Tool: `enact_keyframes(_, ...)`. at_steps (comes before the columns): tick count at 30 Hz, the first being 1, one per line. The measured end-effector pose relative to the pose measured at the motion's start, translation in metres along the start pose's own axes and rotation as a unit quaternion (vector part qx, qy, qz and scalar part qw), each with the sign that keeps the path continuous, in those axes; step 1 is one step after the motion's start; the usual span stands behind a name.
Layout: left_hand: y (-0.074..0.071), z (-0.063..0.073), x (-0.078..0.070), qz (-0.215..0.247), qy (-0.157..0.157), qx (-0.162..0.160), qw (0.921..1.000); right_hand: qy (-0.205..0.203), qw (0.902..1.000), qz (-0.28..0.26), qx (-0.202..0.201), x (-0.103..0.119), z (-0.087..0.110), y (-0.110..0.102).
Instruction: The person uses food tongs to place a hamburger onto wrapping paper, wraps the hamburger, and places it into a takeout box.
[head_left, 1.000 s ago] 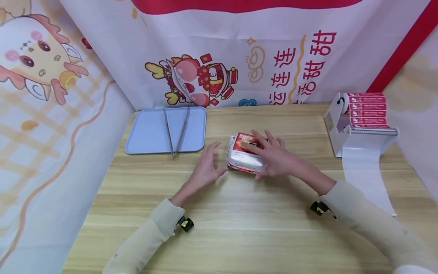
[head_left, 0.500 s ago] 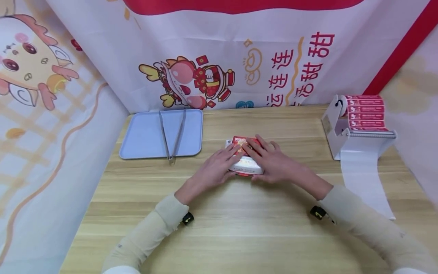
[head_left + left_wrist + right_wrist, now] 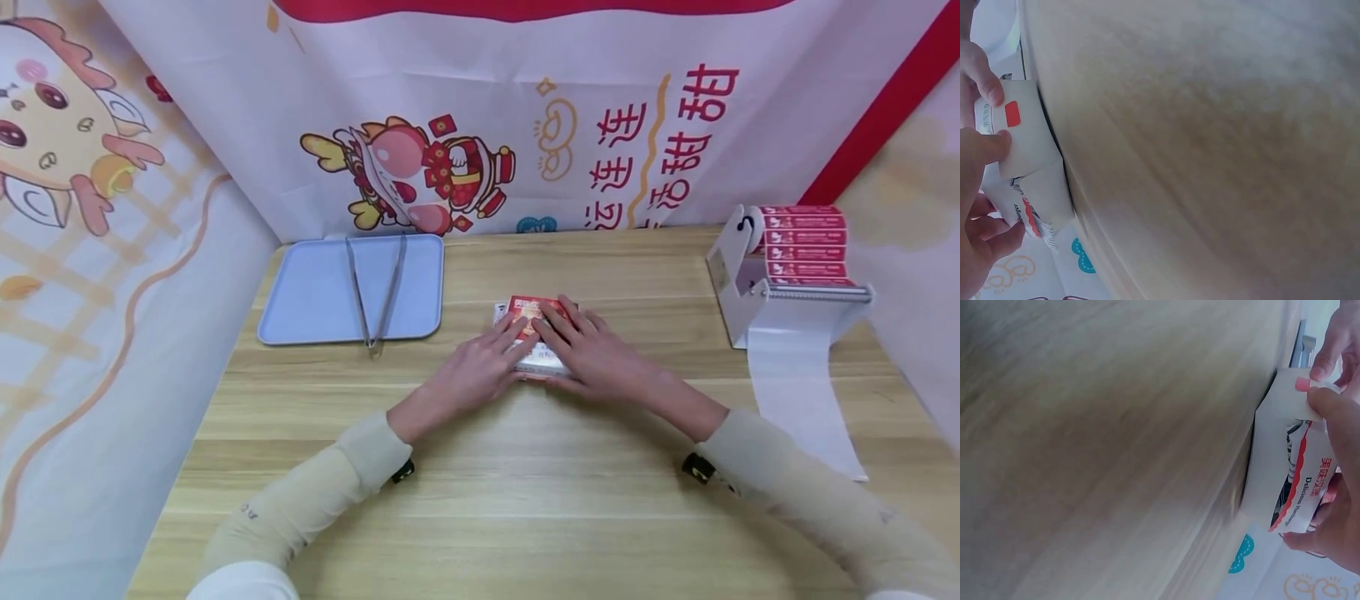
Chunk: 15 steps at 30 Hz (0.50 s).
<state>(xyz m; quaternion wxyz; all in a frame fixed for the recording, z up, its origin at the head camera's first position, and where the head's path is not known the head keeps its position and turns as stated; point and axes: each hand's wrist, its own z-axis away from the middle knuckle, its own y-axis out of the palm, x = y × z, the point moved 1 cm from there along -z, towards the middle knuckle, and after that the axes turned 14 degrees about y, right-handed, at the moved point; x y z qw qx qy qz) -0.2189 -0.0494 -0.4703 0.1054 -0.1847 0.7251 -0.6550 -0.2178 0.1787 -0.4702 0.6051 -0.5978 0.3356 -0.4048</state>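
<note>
A small red and white hamburger box point(image 3: 542, 358) sits on the wooden table, with red print on its lid and "Delicious" lettering on its side. My left hand point(image 3: 476, 367) and right hand point(image 3: 600, 354) hold it from both sides, fingers spread over the lid. In the left wrist view, the left thumb presses the white front of the box point(image 3: 1029, 144) near a red tab, and the other fingers bend along its side. Likewise, in the right wrist view, the right thumb lies on the front of the box point(image 3: 1272, 450) with fingers at the printed side. Its contents are hidden.
A light blue tray point(image 3: 315, 292) stands at the back left, metal tongs point(image 3: 382, 308) lying across it with their joined end over the front rim. At the back right is a label dispenser point(image 3: 787, 275), a white strip point(image 3: 798, 400) hanging from it. A printed cloth point(image 3: 465, 83) hangs behind.
The left hand has come in from beside the box and now lies on its lid and front. Both hands have closed in on the box, which looks flatter.
</note>
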Motion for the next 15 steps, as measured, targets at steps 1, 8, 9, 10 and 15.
enact_keyframes(1,0.001,-0.001,0.001,0.0,-0.002,-0.001,1.0,-0.004,1.0,0.0,0.0,-0.003,-0.002,0.0)
enact_keyframes(8,0.004,-0.01,0.014,0.02,-0.026,0.037,0.9988,-0.019,0.9995,-0.016,0.018,-0.018,-0.02,0.004)
enact_keyframes(9,0.005,-0.01,0.015,0.031,-0.032,0.046,0.998,-0.016,0.9993,-0.023,0.025,-0.019,-0.021,0.005)
enact_keyframes(10,0.006,-0.01,0.016,0.044,-0.037,0.05,0.9971,-0.013,0.9991,-0.028,0.028,-0.02,-0.021,0.006)
enact_keyframes(15,0.013,-0.006,0.018,0.095,-0.054,0.058,0.9924,0.004,0.9978,-0.057,0.034,-0.024,-0.022,0.012)
